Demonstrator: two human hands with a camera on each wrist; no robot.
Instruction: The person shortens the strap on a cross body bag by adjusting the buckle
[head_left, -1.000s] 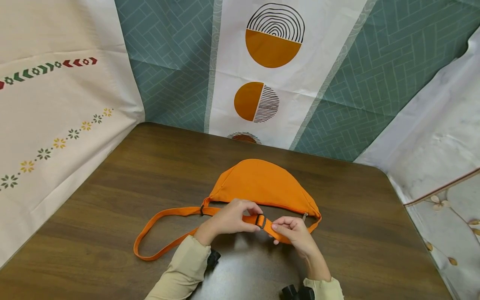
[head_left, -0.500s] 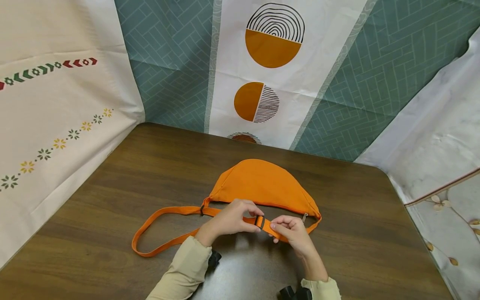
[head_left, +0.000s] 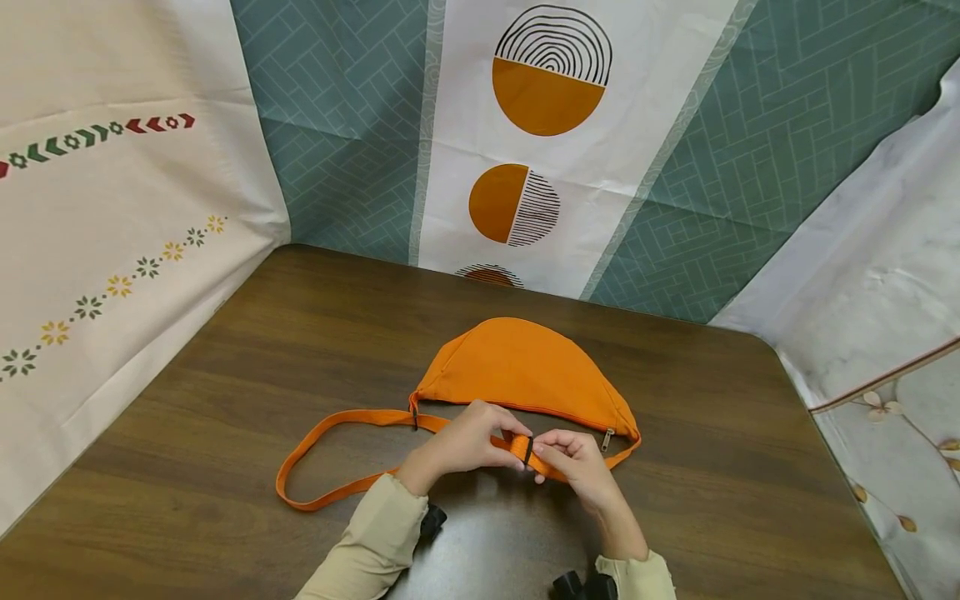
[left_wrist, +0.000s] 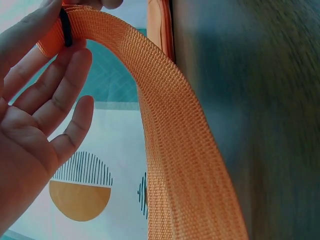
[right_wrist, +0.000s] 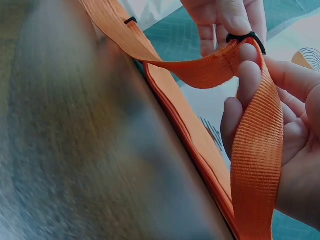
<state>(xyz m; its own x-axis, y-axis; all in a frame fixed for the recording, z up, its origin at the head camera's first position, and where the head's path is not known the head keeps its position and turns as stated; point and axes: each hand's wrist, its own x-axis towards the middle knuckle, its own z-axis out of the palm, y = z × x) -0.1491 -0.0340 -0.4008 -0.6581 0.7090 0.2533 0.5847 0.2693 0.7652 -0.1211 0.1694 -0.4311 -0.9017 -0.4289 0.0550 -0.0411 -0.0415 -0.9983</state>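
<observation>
An orange waist bag (head_left: 525,362) lies on the table with its curved side away from me. Its webbing strap (left_wrist: 170,110) is lifted in front of it. My left hand (head_left: 471,437) pinches the strap beside a black slider buckle (head_left: 528,451), thumb below and fingers above. My right hand (head_left: 583,468) pinches the strap just right of that buckle, its fingertips close to the left hand's. In the right wrist view the buckle stands on edge between both hands, and the strap hangs over the right fingers. A second black ring (head_left: 415,417) sits at the bag's left end.
The strap's slack loop (head_left: 285,475) spreads over the brown wooden table (head_left: 202,417) to the left. A metal zip pull (head_left: 607,438) hangs at the bag's right end. Patterned cloths (head_left: 345,133) surround the table at the back and sides.
The buckle has turned from nearly face-on to edge-on, with the strap bunching in a small fold left of it. My right hand has moved slightly left, nearer the left hand.
</observation>
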